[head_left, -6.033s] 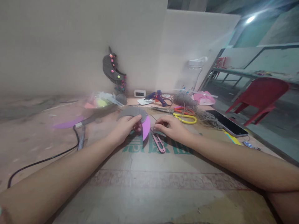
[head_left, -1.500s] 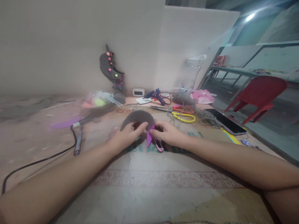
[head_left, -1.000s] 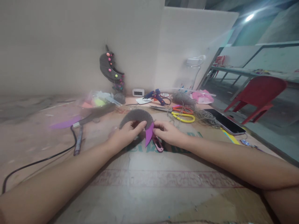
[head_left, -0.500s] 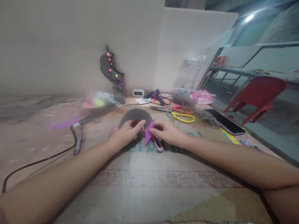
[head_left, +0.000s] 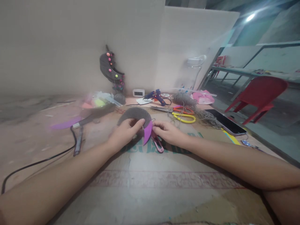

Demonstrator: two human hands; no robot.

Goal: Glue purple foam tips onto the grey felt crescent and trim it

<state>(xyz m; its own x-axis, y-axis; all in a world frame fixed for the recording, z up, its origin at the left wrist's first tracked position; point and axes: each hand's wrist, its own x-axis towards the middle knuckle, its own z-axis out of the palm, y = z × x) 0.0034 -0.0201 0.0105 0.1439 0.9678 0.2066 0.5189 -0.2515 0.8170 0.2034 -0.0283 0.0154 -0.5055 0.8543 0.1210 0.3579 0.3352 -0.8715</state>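
Note:
A crescent [head_left: 134,114] wound with grey yarn, its bare purple tip pointing down toward me, is tilted up above the cardboard. My left hand [head_left: 125,131] is closed on its inner curve, thumb on top near the purple end. At the crescent's right edge my right hand [head_left: 165,131] pinches a thin grey yarn strand [head_left: 153,119], which is barely visible. Beneath the right fingers lie pink thread snips [head_left: 159,146], their upper part hidden by the hand.
Orange- and yellow-handled scissors [head_left: 184,117], grey yarn [head_left: 184,99] and a phone [head_left: 225,122] lie right. Behind are a blue glue gun [head_left: 158,97], a small clock [head_left: 138,92] and a decorated crescent [head_left: 109,67]. A cutter [head_left: 78,142] and black cable [head_left: 39,161] lie left.
The crescent has tilted and shifted slightly left with my left hand, showing more of its purple tip. My right fingers have moved off the purple tip to just beside it.

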